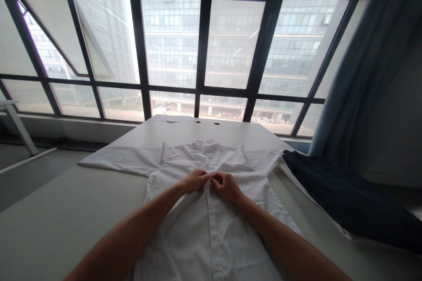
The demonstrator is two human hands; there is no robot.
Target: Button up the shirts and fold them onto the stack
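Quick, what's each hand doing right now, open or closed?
Left hand: closed, pinching the white shirt at its front opening.
Right hand: closed, pinching the shirt there too.

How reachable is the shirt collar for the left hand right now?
Likely easy: the left hand sits at the front of the white shirt, below the collar, with apparently only shirt fabric between them.

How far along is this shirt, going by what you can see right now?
Done: the white button-up shirt lies flat, front up, and its placket looks closed below the hands. In hand: the left hand and right hand pinch the placket just below the collar. Left: the sleeves lie spread sideways, unfolded.
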